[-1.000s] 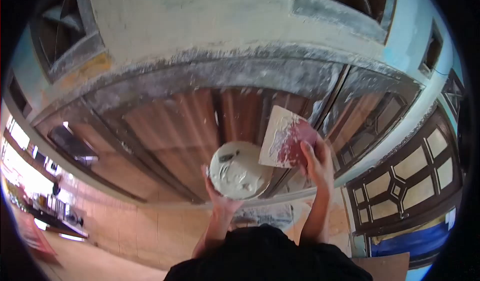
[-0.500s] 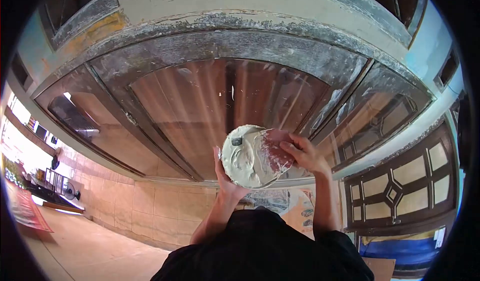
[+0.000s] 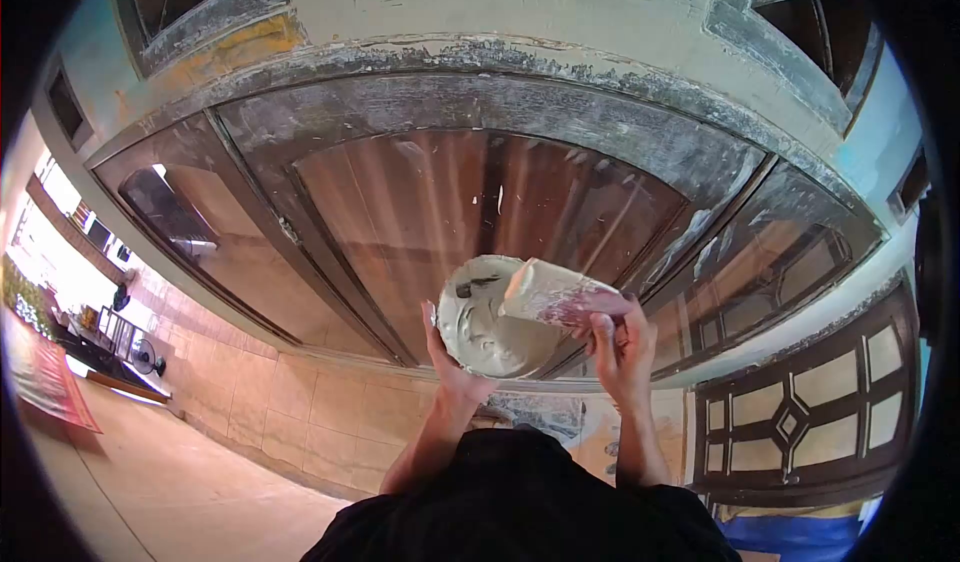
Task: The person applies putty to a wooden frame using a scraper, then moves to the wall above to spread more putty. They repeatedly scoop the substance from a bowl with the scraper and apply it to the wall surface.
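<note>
My left hand (image 3: 455,367) holds a round container (image 3: 450,337) from its left side and below. Thick off-white paste (image 3: 487,337) fills the container, with a small dark patch near its upper left. In my right hand (image 3: 622,347) is a flat reddish spreader (image 3: 570,300), pinched at its right end. Paste coats much of the spreader, and its far edge is over the container. Whether that edge touches the paste, I cannot tell.
Directly ahead stands a wooden frame with glass panels (image 3: 400,202), its upper rail (image 3: 540,102) patchy with whitish smears. A dark panelled door (image 3: 800,412) is at the right. A fan (image 3: 147,355) stands at the far left on the tiled floor (image 3: 240,392).
The spreader has tilted up from the paste and now shows its coated face, and my right hand has turned and moved slightly down. The surroundings have shifted slightly right and down in view.
</note>
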The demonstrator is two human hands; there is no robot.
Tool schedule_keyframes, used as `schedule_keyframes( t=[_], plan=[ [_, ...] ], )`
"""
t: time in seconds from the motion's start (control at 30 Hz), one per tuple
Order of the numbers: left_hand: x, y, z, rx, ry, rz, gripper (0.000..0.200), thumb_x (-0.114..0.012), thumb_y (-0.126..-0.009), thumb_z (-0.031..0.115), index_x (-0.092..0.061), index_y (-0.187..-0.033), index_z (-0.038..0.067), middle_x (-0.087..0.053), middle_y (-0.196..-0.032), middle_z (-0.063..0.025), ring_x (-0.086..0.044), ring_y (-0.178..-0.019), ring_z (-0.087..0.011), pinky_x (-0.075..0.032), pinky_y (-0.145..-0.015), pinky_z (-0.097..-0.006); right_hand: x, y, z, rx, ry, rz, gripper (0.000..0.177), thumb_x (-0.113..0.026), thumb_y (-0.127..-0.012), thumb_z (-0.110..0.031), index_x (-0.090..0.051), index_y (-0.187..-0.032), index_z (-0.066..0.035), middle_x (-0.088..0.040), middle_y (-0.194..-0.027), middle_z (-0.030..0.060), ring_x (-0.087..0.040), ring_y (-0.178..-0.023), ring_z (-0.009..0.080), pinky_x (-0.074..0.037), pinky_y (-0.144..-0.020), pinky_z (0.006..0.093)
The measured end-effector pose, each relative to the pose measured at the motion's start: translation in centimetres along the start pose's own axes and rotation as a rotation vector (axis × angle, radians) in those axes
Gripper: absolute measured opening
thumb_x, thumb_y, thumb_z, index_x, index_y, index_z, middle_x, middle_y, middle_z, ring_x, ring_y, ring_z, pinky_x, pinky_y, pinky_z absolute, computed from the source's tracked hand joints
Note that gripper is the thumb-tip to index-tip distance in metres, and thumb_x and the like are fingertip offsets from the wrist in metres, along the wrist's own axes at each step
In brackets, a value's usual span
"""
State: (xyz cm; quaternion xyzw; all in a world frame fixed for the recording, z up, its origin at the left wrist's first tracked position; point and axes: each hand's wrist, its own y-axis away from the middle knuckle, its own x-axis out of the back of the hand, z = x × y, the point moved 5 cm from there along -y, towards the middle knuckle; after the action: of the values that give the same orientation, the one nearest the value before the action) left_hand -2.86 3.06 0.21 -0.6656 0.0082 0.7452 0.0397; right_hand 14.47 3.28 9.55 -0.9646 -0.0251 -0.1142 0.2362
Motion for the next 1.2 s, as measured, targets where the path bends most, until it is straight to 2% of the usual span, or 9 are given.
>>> schedule_keyframes(
  t=[0.17, 0.23, 0.47, 0.57, 0.83, 0.93, 1.03, 1.1, 1.2],
  plan=[
    [0.0, -0.3, 0.7, -0.027, 0.030, -0.071, 0.067, -0.035, -0.088, 0.063, -0.048, -0.130, 0.012, -0.052, -0.128, -0.0090, -0.049, -0.117, -0.0300, -0.037, -0.099, -0.0480, -1.2, -0.3, 0.3, 0.154, 0.079, 0.124, 0.011, -0.054, -0.091, -0.005, -0.061, -0.094, 0.003, -0.060, -0.071, 0.0043, -0.054, -0.059, 0.0080, -0.040, -0.050, 0.0218],
    [0.1, 0.0, 0.7, -0.024, 0.031, -0.065, 0.067, -0.035, -0.088, 0.063, -0.048, -0.130, 0.012, -0.052, -0.129, -0.0090, -0.049, -0.117, -0.0300, -0.037, -0.099, -0.0480, -1.7, -0.4, 0.7, 0.004, 0.168, 0.034, 0.013, -0.055, -0.091, -0.006, -0.062, -0.099, 0.002, -0.061, -0.074, 0.0072, -0.060, -0.063, 0.0101, -0.047, -0.055, 0.0241],
    [0.3, -0.4, 1.0, -0.042, -0.002, 0.027, 0.067, -0.036, -0.087, 0.064, -0.050, -0.128, 0.012, -0.054, -0.127, -0.0089, -0.050, -0.115, -0.0309, -0.037, -0.099, -0.0486, -1.6, -0.1, 0.9, -0.064, 0.166, 0.093, 0.014, -0.055, -0.092, -0.009, -0.062, -0.099, 0.001, -0.061, -0.071, 0.0053, -0.060, -0.062, 0.0092, -0.046, -0.055, 0.0233],
    [0.8, -0.7, 1.1, -0.041, 0.007, -0.012, 0.067, -0.036, -0.088, 0.063, -0.049, -0.129, 0.013, -0.053, -0.128, -0.0086, -0.049, -0.117, -0.0302, -0.037, -0.099, -0.0484, -2.2, 0.2, 0.3, 0.095, 0.180, 0.144, 0.014, -0.055, -0.092, -0.009, -0.061, -0.097, 0.002, -0.060, -0.069, 0.0060, -0.061, -0.060, 0.0111, -0.045, -0.053, 0.0245],
    [1.4, -0.7, 0.9, -0.039, 0.004, 0.031, 0.067, -0.035, -0.088, 0.063, -0.047, -0.131, 0.013, -0.050, -0.131, -0.0084, -0.047, -0.119, -0.0294, -0.036, -0.100, -0.0487, -2.6, 0.6, 0.9, 0.055, 0.294, 0.108, 0.009, -0.056, -0.088, -0.005, -0.061, -0.093, 0.001, -0.058, -0.068, 0.0101, -0.062, -0.058, 0.0166, -0.045, -0.052, 0.0261],
    [0.9, -0.8, 0.6, -0.018, 0.050, -0.012, 0.067, -0.035, -0.088, 0.063, -0.048, -0.131, 0.013, -0.050, -0.131, -0.0083, -0.047, -0.119, -0.0297, -0.036, -0.100, -0.0488, -2.4, 1.0, 1.3, 0.134, 0.212, 0.174, 0.008, -0.056, -0.089, -0.005, -0.061, -0.092, 0.001, -0.058, -0.068, 0.0094, -0.060, -0.056, 0.0163, -0.044, -0.051, 0.0259],
    [1.0, -1.1, 0.6, -0.018, 0.056, -0.020, 0.067, -0.035, -0.088, 0.064, -0.048, -0.130, 0.013, -0.050, -0.131, -0.0084, -0.047, -0.119, -0.0302, -0.036, -0.100, -0.0491, -2.2, 1.4, 1.8, 0.035, 0.261, 0.182, 0.008, -0.055, -0.089, -0.005, -0.061, -0.093, 0.000, -0.057, -0.068, 0.0095, -0.058, -0.056, 0.0161, -0.043, -0.051, 0.0267],
    [1.1, -1.2, 0.7, -0.040, 0.020, 0.032, 0.068, -0.035, -0.087, 0.065, -0.048, -0.130, 0.013, -0.051, -0.130, -0.0083, -0.047, -0.119, -0.0307, -0.036, -0.100, -0.0491, -2.3, 1.4, 1.1, 0.094, 0.240, 0.216, 0.011, -0.053, -0.092, -0.008, -0.060, -0.096, -0.002, -0.055, -0.062, 0.0004, -0.038, -0.050, 0.0028, -0.029, -0.045, 0.0204],
    [0.7, -1.2, 0.7, -0.028, 0.030, 0.040, 0.068, -0.035, -0.087, 0.065, -0.048, -0.130, 0.013, -0.051, -0.130, -0.0081, -0.047, -0.119, -0.0307, -0.036, -0.100, -0.0496, -2.6, 1.4, 1.3, 0.097, 0.275, 0.191, 0.011, -0.053, -0.092, -0.009, -0.061, -0.096, -0.002, -0.051, -0.061, -0.0006, -0.036, -0.050, 0.0026, -0.027, -0.045, 0.0207]
  ],
)
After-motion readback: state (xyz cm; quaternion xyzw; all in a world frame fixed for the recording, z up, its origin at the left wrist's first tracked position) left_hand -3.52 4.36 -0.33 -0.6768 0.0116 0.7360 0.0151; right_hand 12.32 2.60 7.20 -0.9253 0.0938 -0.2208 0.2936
